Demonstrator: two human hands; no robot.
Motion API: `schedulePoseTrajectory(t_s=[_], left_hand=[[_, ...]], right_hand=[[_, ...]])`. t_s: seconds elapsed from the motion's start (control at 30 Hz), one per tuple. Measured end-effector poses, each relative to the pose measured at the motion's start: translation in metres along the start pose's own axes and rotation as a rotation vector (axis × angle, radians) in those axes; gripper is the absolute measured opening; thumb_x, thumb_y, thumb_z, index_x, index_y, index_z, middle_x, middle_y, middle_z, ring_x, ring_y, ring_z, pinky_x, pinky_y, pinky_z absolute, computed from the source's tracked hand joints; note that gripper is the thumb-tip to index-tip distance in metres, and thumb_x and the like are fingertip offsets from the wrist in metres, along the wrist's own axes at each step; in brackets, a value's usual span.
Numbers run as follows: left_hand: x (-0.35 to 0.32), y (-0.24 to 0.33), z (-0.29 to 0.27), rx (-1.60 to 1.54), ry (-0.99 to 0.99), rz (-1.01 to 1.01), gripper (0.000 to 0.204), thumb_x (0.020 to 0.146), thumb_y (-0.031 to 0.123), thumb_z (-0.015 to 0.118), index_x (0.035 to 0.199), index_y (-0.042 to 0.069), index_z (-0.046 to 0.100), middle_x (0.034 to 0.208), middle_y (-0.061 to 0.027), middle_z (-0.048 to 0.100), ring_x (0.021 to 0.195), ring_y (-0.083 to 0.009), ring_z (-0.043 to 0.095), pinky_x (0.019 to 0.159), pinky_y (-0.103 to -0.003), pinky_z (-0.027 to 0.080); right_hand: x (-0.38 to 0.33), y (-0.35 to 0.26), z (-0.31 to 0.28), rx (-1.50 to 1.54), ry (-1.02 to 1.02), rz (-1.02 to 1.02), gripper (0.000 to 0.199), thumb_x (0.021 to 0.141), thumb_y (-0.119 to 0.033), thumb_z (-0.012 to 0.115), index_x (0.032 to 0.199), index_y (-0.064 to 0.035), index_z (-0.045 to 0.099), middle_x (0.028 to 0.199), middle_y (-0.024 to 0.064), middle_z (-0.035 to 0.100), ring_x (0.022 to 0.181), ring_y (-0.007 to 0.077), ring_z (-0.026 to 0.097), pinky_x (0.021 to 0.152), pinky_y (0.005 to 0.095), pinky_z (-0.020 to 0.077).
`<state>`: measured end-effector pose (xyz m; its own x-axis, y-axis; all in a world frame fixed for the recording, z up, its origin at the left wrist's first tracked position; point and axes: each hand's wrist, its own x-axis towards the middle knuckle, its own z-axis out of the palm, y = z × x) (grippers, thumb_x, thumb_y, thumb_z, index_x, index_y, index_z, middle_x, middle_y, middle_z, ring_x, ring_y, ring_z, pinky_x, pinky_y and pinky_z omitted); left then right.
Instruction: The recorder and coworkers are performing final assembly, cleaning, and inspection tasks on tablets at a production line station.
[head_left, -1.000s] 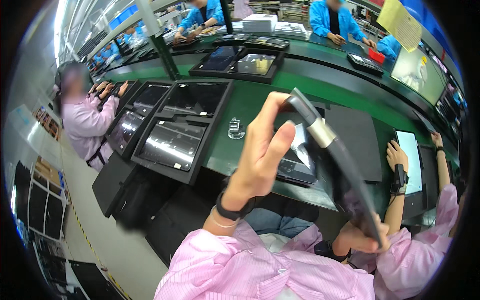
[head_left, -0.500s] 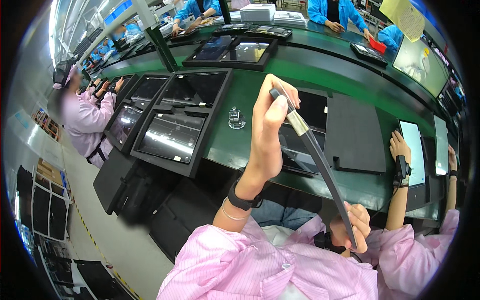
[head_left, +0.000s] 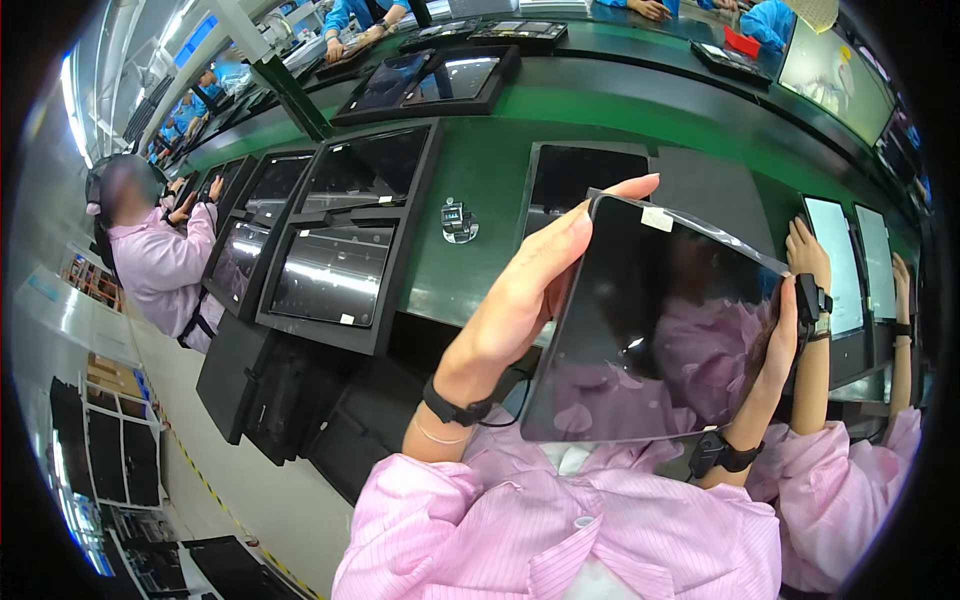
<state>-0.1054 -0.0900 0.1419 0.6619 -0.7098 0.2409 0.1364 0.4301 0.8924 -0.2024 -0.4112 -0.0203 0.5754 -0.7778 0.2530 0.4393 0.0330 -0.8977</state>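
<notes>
I hold a tablet [head_left: 650,340] up in front of my chest, its glossy black face tilted toward me. A clear film and a small pale label show along its upper edge, and reflections of pink cloth lie on the glass. My left hand [head_left: 530,285] grips the upper left corner and side. My right hand [head_left: 772,355] is closed on the right edge, most of its fingers hidden behind the tablet. Beyond the tablet, a black foam tray [head_left: 533,190] with another dark screen lies on the green bench, partly covered from view.
Left on the bench [head_left: 480,160], black foam trays [head_left: 380,335] hold several dark tablets. A small metal-and-clear fixture [head_left: 459,221] stands in the middle. At right, a co-worker's hand [head_left: 808,250] touches a lit tablet [head_left: 838,265]. Another person in pink [head_left: 150,250] works at far left.
The tablet has turned from edge-on to showing its dark face to me. My left hand has come lower, and my right hand has risen along the tablet's right side.
</notes>
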Motion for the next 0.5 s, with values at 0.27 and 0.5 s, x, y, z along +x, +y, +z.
schedulePoseTrajectory(t_s=[0.27, 0.5], left_hand=[[-0.001, -0.017, -0.008, -0.231, 0.046, -0.076, 0.046, 0.096, 0.028, 0.033, 0.13, -0.002, 0.041, 0.119, -0.0081, 0.054, 0.105, -0.0121, 0.053, 0.09, -0.024, 0.041], [-0.004, -0.034, -0.024, -0.461, 0.046, -0.021, 0.049, 0.098, 0.029, 0.031, 0.134, -0.003, 0.033, 0.121, -0.0106, 0.052, 0.11, -0.0146, 0.051, 0.094, -0.026, 0.04]], right_hand=[[-0.016, -0.015, 0.017, 0.121, -0.002, 0.3, 0.043, 0.095, -0.02, 0.047, 0.13, 0.0054, 0.042, 0.134, 0.0097, 0.044, 0.124, 0.0153, 0.042, 0.106, 0.0274, 0.0283], [-0.017, -0.011, 0.019, -0.013, -0.087, 0.3, 0.041, 0.096, -0.02, 0.046, 0.127, 0.0049, 0.045, 0.131, 0.009, 0.047, 0.123, 0.0135, 0.041, 0.105, 0.0264, 0.0282]])
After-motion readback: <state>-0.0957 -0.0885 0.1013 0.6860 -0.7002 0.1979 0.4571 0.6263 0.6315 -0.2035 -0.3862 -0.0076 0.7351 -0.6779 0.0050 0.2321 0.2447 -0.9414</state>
